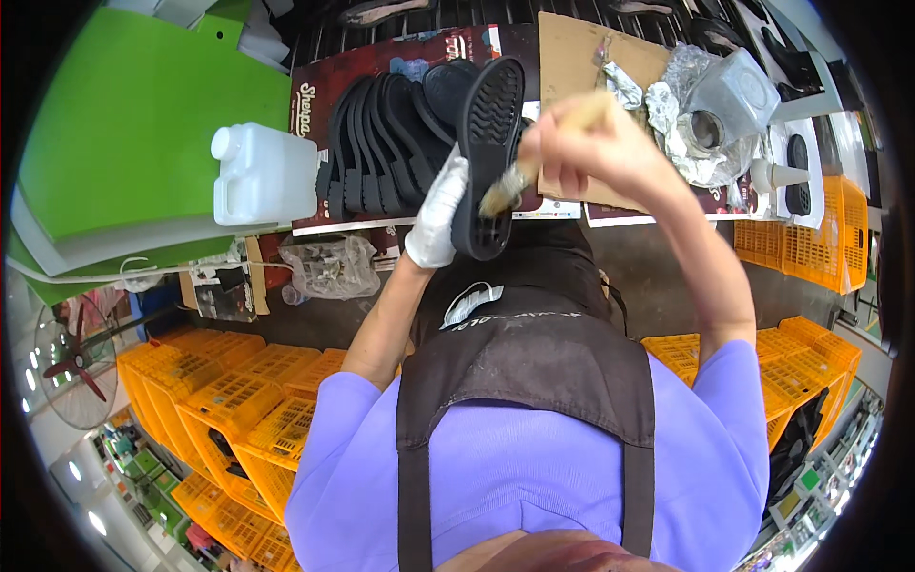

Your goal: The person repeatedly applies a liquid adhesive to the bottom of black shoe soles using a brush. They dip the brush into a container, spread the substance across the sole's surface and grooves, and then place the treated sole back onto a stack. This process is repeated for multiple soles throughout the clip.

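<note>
A black shoe sole point(487, 157) stands tilted up over the front of the work table, its ribbed, hollowed face turned toward my right side. My left hand point(440, 217), in a white glove, grips it by the left edge. In my bare right hand point(599, 143) is a brush point(518, 177) with a pale handle, its fingers closed round it. The light bristles meet the lower part of the sole's hollow. Just left of the held sole, several more black soles point(376, 143) lean together in a row on a dark red printed cardboard sheet point(315, 76).
A white plastic jug point(272, 176) stands at left, beside a green panel point(143, 114). Brown cardboard point(569, 67) at right bears crumpled foil point(667, 119), a clear plastic container point(739, 93) and a white nozzle bottle point(779, 176). Orange crates point(238, 386) stack behind me on both sides.
</note>
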Available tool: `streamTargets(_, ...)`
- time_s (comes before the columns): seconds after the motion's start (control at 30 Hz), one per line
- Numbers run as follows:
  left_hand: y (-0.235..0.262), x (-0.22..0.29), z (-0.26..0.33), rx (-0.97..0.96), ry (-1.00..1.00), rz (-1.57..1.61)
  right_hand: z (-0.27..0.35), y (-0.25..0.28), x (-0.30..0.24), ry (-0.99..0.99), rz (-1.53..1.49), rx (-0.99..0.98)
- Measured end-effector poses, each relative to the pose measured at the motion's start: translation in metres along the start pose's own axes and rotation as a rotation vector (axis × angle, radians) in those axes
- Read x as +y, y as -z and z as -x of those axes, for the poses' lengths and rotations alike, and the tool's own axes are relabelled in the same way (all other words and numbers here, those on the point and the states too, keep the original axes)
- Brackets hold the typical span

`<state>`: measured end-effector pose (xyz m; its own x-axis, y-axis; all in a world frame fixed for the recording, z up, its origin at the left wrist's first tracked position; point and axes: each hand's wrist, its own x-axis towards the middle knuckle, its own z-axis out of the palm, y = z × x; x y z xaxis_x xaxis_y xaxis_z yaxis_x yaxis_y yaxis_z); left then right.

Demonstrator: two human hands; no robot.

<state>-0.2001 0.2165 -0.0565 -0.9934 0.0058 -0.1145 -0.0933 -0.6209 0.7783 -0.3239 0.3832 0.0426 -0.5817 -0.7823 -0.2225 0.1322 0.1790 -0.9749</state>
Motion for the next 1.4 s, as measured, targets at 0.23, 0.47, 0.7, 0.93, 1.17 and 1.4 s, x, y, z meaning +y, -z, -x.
streamTargets(0.23,-0.012,0.007,0.01,-0.082,-0.005,0.02,-0.037,0.025,-0.007,0.424,0.558,0.371)
streamTargets(0.47,0.008,0.008,0.011,-0.148,0.133,0.484,-0.001,-0.005,0.008,0.804,0.789,-0.124)
streamTargets(0.7,-0.003,0.011,0.001,-0.082,0.172,0.553,0.015,-0.007,0.004,0.639,0.56,0.073)
streamTargets(0.93,-0.027,0.023,0.016,0.009,0.104,0.633,0.048,0.026,0.019,0.625,-0.175,0.258)
streamTargets(1.17,-0.062,0.126,0.009,0.117,-0.174,0.402,0.061,0.061,0.045,0.67,-0.622,0.614)
streamTargets(1.4,0.081,0.386,-0.143,-0.035,-0.518,0.448,0.049,0.05,0.042,0.614,-0.611,0.477)
